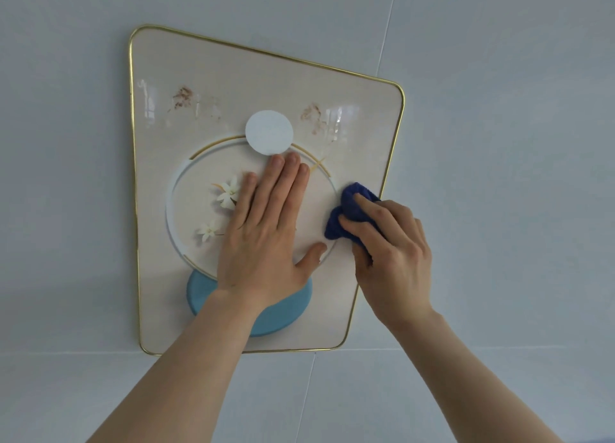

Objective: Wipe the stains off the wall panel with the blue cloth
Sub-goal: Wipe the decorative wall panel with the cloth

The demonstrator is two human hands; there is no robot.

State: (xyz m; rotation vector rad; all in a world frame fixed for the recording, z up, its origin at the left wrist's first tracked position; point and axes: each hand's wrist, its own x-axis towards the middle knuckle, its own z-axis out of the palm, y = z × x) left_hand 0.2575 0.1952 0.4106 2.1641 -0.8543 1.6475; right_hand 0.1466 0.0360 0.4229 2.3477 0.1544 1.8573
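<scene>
A cream wall panel point(173, 63) with a gold rim hangs on a pale tiled wall. It carries a ring design, white flowers, a white disc and a light blue disc. Two brownish stains mark its upper part: one at the upper left point(182, 97), one at the upper right point(312, 113). My left hand point(263, 229) lies flat on the panel's middle, fingers together, holding nothing. My right hand point(389, 252) grips a bunched blue cloth point(349, 209) and presses it on the panel's right side, below the right stain.
Pale grey wall tiles point(499, 143) surround the panel, with thin grout lines running up at the right and across below the panel. Window reflections glint on the panel's glossy upper surface.
</scene>
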